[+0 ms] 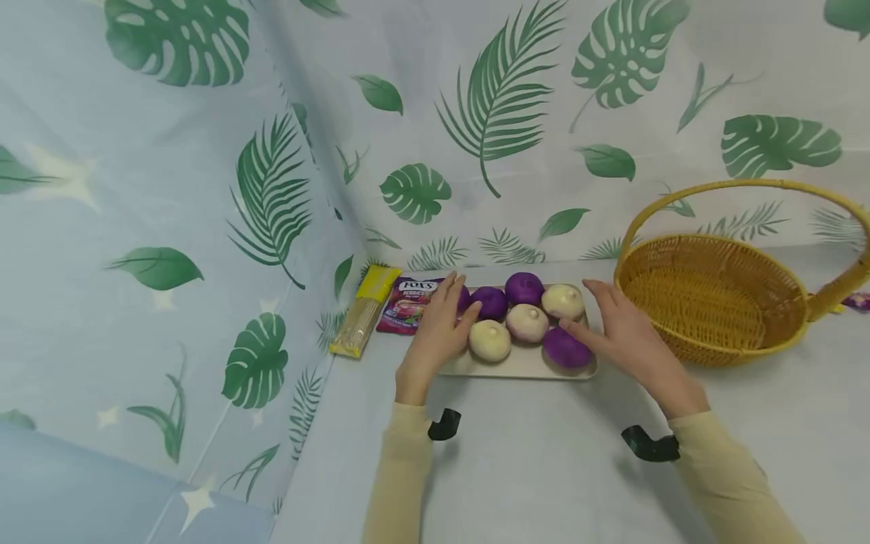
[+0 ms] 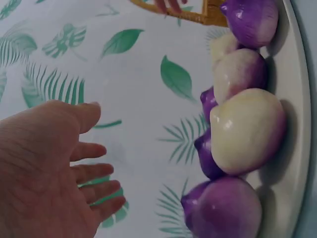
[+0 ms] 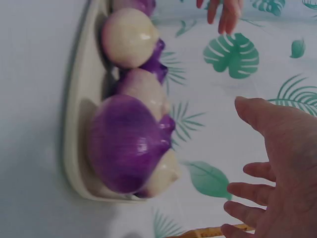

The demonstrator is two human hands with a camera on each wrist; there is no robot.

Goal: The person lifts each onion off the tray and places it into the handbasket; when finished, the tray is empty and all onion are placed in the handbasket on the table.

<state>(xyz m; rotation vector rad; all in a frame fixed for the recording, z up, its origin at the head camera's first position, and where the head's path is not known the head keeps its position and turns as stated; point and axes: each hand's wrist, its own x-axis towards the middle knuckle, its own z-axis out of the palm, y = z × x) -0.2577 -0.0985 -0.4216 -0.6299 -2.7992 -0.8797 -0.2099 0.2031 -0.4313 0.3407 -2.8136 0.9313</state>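
Several onions, some deep purple and some cream, sit on a cream tray (image 1: 516, 370) with low sides. My left hand (image 1: 440, 329) hovers over the tray's left end, near a cream onion (image 1: 489, 341), fingers extended and nothing in the palm. At the opposite end, my right hand (image 1: 628, 336) is spread beside a purple onion (image 1: 567, 349); its thumb overlaps that onion in the head view. The right wrist view shows a gap between this hand and the purple onion (image 3: 126, 144). The left wrist view likewise shows the left hand (image 2: 54, 173) apart from the onions.
Right of the tray stands a yellow wicker basket (image 1: 707, 302) with a tall hoop handle. Left of it lie a purple FOX'S bag (image 1: 404, 306), partly covered by my left hand, and a yellow-ended pack of noodles (image 1: 365, 313). Leaf-printed cloth (image 1: 503, 113) rises behind.
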